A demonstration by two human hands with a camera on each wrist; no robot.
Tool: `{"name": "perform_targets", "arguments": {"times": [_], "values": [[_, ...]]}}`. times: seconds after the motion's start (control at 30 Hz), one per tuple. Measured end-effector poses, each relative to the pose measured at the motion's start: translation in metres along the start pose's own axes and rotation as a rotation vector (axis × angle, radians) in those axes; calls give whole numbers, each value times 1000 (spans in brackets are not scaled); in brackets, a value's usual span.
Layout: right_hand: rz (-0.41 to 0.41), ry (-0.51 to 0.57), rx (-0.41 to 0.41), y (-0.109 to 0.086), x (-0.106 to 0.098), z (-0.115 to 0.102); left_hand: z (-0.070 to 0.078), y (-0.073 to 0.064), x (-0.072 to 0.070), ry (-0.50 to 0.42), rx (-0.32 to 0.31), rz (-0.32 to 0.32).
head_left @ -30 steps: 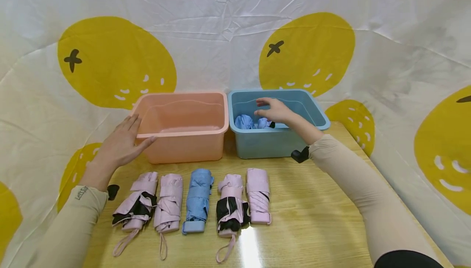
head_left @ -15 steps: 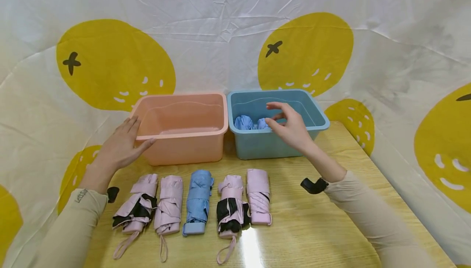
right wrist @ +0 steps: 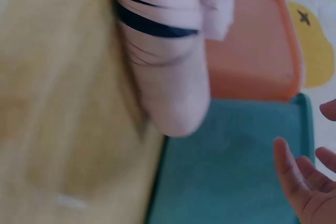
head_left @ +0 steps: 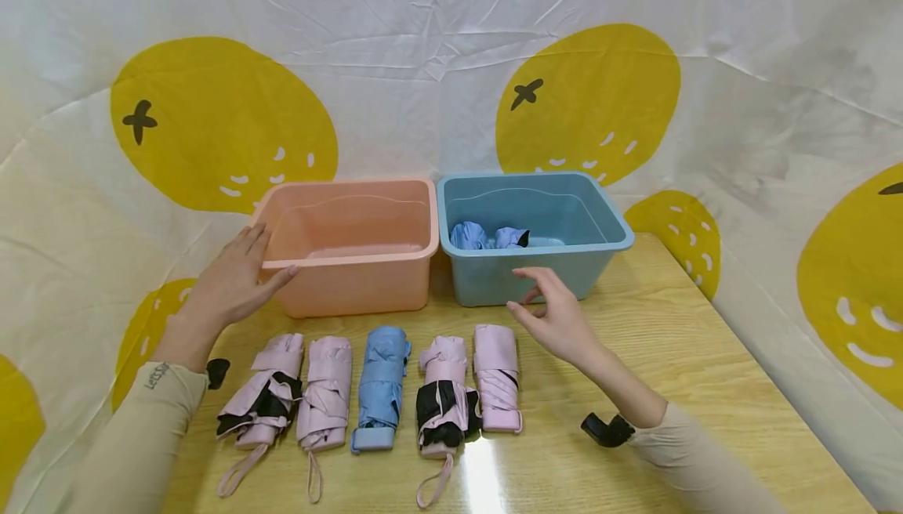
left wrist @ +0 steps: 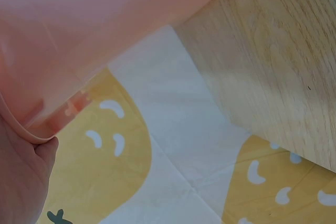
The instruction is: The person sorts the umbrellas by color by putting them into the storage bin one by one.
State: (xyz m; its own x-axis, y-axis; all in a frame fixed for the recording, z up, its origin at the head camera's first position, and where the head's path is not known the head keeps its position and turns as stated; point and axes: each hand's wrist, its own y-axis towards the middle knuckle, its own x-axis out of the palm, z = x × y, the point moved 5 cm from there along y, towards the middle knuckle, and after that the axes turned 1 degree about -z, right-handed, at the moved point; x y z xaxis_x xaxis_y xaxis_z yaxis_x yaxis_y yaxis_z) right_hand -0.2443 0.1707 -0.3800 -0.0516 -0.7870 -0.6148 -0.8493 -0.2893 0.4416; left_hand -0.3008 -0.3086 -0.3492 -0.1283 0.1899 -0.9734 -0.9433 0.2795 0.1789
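Observation:
My left hand (head_left: 229, 283) rests on the front left corner of the pink plastic bin (head_left: 353, 287), its fingers straight along the rim. In the left wrist view, part of that hand (left wrist: 23, 177) touches the bin's rim. My right hand (head_left: 553, 318) holds nothing, its fingers loosely bent in front of the blue bin (head_left: 487, 279). Just left of it lies a folded pink umbrella (head_left: 496, 377), the rightmost in a row on the table. Also in the row are a pink umbrella with black lining (head_left: 443, 396), a blue umbrella (head_left: 381, 385) and two more pink ones.
Two blue folded umbrellas (head_left: 469, 236) lie inside the blue bin, which stands against the pink one. A wooden table (head_left: 635, 342) bears everything, its right edge running diagonally. Behind hangs a white cloth (head_left: 437, 130) with yellow fruit shapes.
My right hand has drawn back from above the blue bin, down toward me, and is now in front of it. My left hand stays on the pink bin's rim.

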Motion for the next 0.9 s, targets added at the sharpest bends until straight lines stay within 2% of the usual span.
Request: {"name": "perform_targets", "arguments": {"times": [0.2, 0.4, 0.6, 0.9], "values": [[-156, -148, 82, -22, 30, 10, 0, -1, 2, 5, 3, -1], [-285, -295, 124, -33, 52, 17, 0, 0, 1, 6, -1, -4], [-383, -323, 210, -35, 68, 20, 0, -1, 1, 6, 1, 0], [-453, -295, 260, -33, 77, 22, 0, -1, 0, 9, 0, 4]]}}
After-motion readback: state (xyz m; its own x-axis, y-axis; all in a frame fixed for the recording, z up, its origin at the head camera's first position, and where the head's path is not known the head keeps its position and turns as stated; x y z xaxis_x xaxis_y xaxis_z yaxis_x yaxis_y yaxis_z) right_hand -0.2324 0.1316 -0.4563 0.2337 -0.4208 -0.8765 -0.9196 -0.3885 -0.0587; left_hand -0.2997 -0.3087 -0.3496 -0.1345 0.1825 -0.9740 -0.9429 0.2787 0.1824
